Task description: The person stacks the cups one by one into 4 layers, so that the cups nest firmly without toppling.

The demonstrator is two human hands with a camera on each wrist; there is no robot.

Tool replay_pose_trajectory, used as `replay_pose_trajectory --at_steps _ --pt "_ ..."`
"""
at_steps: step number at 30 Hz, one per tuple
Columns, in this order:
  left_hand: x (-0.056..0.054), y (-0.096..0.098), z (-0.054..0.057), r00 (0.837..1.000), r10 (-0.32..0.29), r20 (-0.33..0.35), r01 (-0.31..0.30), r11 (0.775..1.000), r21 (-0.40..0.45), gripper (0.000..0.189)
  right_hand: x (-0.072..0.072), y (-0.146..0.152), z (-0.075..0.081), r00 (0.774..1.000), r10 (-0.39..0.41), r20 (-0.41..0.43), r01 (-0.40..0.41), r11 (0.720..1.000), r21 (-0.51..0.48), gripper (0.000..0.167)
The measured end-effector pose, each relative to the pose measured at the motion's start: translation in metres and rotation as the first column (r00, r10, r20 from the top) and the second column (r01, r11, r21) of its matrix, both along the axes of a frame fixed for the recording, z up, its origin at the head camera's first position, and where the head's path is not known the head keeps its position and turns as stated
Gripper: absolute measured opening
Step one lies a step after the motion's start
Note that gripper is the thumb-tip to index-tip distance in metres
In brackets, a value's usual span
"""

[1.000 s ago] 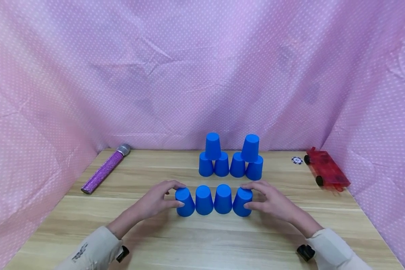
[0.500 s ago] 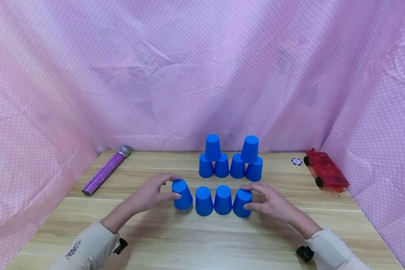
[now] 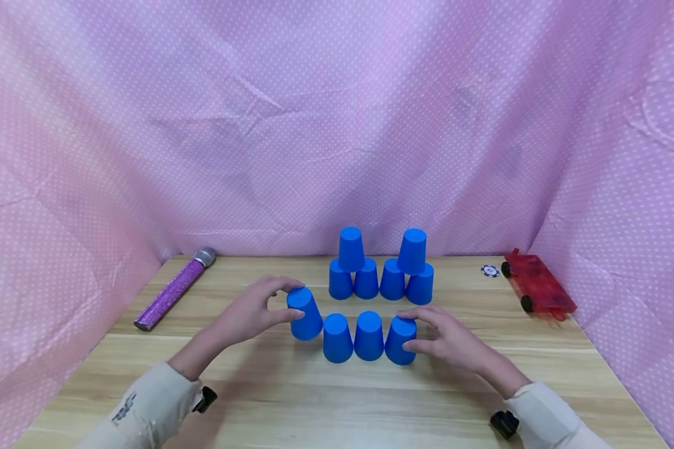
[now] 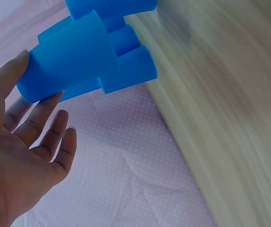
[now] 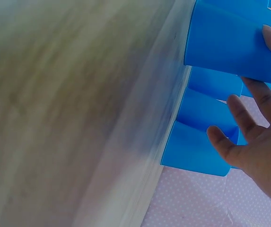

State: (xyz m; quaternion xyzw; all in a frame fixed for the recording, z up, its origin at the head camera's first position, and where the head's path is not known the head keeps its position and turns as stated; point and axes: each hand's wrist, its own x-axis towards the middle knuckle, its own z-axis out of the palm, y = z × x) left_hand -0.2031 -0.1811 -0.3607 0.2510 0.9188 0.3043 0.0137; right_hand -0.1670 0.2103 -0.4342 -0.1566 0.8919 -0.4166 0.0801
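Observation:
With thumb and fingers, my left hand (image 3: pixel 254 312) pinches an upside-down blue cup (image 3: pixel 306 317) near its closed end. That cup hangs tilted a little above the table, just left of the front row. In the left wrist view the held cup (image 4: pixel 69 54) shows its side, with other cups behind it. My right hand (image 3: pixel 452 338) pinches the rightmost front cup (image 3: pixel 400 343), which stands on the table. Between the hands, two more cups stand upside down side by side, a left one (image 3: pixel 337 340) and a right one (image 3: pixel 369 337).
Behind the front row stand two small pyramids of blue cups, a left one (image 3: pixel 351 249) and a right one (image 3: pixel 412 251). A purple glittery microphone (image 3: pixel 171 293) lies at the left. At the right are a poker chip (image 3: pixel 490 271) and a red toy car (image 3: pixel 541 284).
My left hand has lifted the leftmost cup off the table and moved it away from me, first slightly left, then back right. My right hand has stayed on its cup.

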Motion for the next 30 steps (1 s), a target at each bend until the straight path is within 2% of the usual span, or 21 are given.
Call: replay_pose_trajectory --at_steps 14,30 --pt "-0.009 0.013 0.024 0.995 0.052 -0.083 -0.050 0.999 0.017 0.053 0.001 -0.001 0.000 1.000 -0.006 0.013 0.006 1.000 -0.006 0.055" --pt "-0.015 0.029 0.041 0.992 0.028 -0.124 -0.025 0.999 0.025 0.053 0.001 0.000 0.001 1.000 0.007 0.017 -0.007 1.000 -0.025 0.056"
